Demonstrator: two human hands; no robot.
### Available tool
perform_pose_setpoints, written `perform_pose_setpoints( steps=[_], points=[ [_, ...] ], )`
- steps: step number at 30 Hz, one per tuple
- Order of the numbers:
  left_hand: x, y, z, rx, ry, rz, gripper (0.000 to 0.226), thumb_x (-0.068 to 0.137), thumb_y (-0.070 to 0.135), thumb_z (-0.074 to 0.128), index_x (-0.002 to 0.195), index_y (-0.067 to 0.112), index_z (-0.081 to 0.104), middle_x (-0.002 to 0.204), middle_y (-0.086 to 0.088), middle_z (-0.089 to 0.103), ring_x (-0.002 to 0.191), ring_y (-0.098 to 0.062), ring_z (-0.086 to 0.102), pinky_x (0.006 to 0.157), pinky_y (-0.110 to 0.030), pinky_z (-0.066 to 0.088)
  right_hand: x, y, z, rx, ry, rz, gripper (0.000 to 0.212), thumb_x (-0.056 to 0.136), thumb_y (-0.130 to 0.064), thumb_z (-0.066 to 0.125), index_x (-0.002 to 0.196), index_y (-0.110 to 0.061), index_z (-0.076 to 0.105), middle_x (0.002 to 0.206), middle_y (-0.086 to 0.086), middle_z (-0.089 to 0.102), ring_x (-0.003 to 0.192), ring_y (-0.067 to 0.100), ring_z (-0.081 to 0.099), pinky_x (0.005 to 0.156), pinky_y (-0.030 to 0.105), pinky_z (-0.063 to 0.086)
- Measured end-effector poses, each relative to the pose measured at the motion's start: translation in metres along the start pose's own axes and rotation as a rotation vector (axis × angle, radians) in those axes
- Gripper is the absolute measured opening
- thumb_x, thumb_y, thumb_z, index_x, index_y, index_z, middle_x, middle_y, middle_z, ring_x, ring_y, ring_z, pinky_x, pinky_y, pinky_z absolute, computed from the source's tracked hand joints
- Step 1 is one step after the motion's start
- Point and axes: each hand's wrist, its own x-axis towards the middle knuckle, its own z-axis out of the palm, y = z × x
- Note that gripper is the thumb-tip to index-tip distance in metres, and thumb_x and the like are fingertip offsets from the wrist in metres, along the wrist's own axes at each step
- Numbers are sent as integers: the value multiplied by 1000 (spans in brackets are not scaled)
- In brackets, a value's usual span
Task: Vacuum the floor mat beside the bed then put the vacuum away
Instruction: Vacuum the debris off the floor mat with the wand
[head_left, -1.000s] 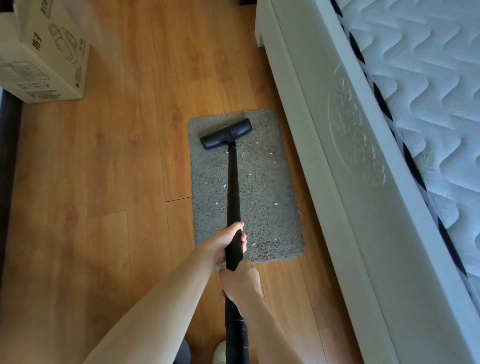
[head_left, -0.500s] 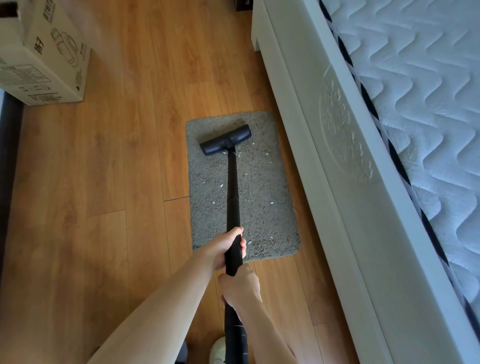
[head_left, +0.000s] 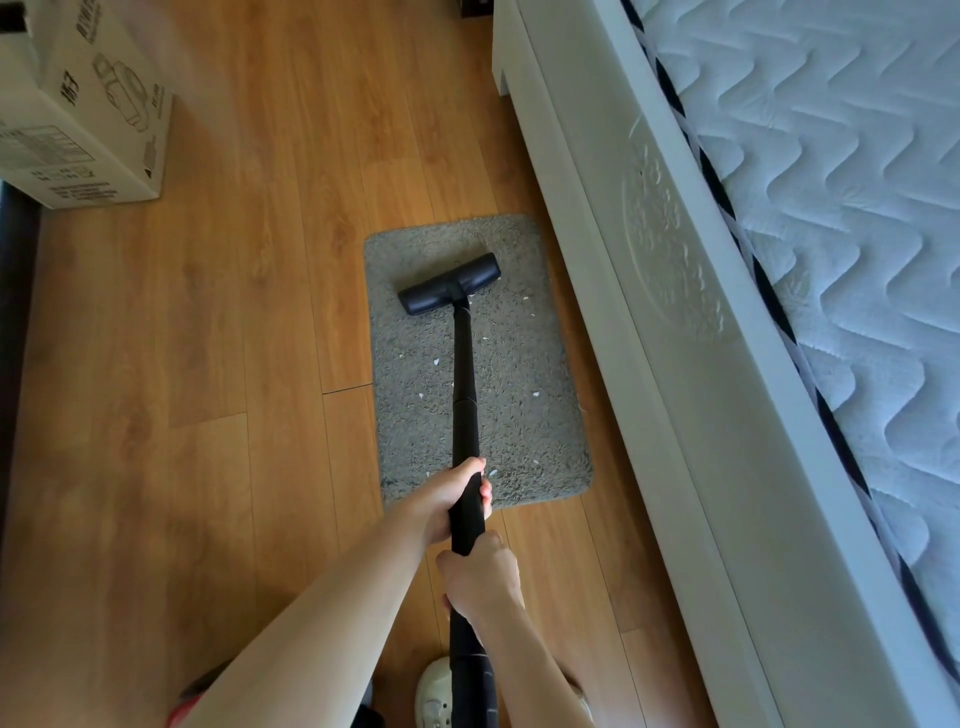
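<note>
A grey shaggy floor mat (head_left: 524, 374) lies on the wood floor beside the white bed frame (head_left: 675, 364), with small white scraps scattered over it. The vacuum's black floor head (head_left: 450, 283) rests on the mat's far half, slightly tilted. Its black tube (head_left: 464, 395) runs back toward me. My left hand (head_left: 451, 499) grips the tube over the mat's near edge. Just below it, my right hand (head_left: 483, 579) grips the same tube.
A cardboard box (head_left: 83, 104) stands on the floor at the far left. A quilted mattress (head_left: 841, 208) tops the bed on the right. A dark edge (head_left: 13, 312) runs along the left. My white shoe (head_left: 434, 691) shows at the bottom.
The floor head has slid back toward me along the mat, away from its far edge. Both hands keep their grip on the tube.
</note>
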Motion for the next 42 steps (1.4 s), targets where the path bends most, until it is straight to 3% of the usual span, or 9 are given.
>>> perform_pose_setpoints(
  steps=[13,19,24,28,36,42],
  points=[
    [1,-4,13,17,4,-7,20,95,23,55,82,10,46,55,-2,48,37,-10,47,40,-18,44,0,6,-10,19,5,13,35,85,-12,51,118,-1,48,91,13,61,71,27,61,48,24,46],
    [6,-2,22,33,14,-17,22,95,23,55,80,11,45,54,-2,48,36,-10,47,39,-17,43,5,5,-15,38,16,15,35,84,-14,52,117,-1,48,102,19,67,73,29,63,52,27,48],
    [11,0,26,45,13,-32,23,95,24,54,80,11,44,53,-2,47,35,-11,46,40,-16,44,11,6,-22,41,17,18,32,86,-14,52,116,-2,48,90,12,60,73,27,62,53,28,49],
    [15,2,31,58,11,-33,24,95,24,53,79,12,42,51,-1,46,34,-11,45,39,-16,43,12,3,-26,45,13,26,34,86,-14,52,117,-3,47,92,12,59,75,27,63,58,31,52],
    [18,3,44,29,4,-18,23,97,22,52,80,11,41,49,-2,46,32,-10,44,37,-15,42,16,0,-36,53,26,43,35,86,-13,52,119,-2,48,103,19,66,72,28,62,55,29,50],
    [20,0,50,46,-4,-16,21,96,22,53,81,10,42,53,-2,47,35,-10,46,39,-16,43,13,4,-45,64,36,54,32,87,-14,53,117,-2,48,89,13,61,66,26,60,45,24,44]
  ],
)
